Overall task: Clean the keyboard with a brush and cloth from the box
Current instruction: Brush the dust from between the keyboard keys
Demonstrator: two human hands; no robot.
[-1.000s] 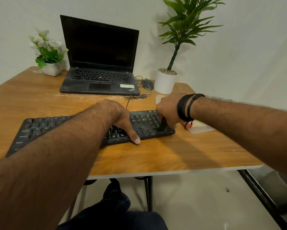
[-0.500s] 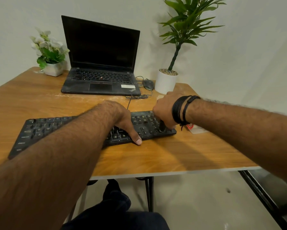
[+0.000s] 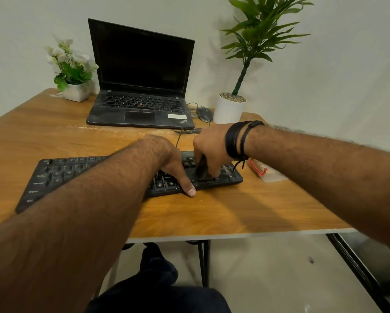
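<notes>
Keyboard (image 3: 54, 177) under both hands, right hand (image 3: 212, 150) fingers gripping dark brush (image 3: 203, 169); left hand (image 3: 169, 163) steadying, thumb extended

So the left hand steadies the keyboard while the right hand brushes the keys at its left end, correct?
Not quite. In the head view the right hand holds the dark brush down on the keys at the right end of the keyboard, not the left. The rest stands: the left hand rests on the keyboard, thumb at its front edge.
</notes>
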